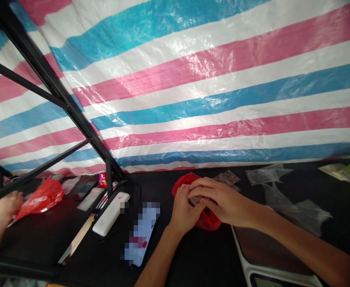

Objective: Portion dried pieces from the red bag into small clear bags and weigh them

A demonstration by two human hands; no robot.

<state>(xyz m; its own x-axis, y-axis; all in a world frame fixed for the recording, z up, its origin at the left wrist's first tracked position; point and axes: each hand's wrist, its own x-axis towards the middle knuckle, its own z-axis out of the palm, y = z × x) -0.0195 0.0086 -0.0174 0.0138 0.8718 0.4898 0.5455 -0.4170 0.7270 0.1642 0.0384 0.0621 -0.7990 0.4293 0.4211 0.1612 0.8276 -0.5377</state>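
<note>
My left hand and my right hand meet over a crumpled red plastic bag, with my right hand lying across the front of my left. Between my fingers shows the edge of a small clear plastic packet, mostly hidden by my hands. Just beyond my right fingers lies a flat clear packet with dark contents. Several thin clear plastic bags spread out to the right on the black table surface.
A white power bank and a phone with a blurred screen lie left of my hands. A white-rimmed scale sits at lower right. A black metal frame and striped tarpaulin stand beyond; another person's bare limb shows at far left.
</note>
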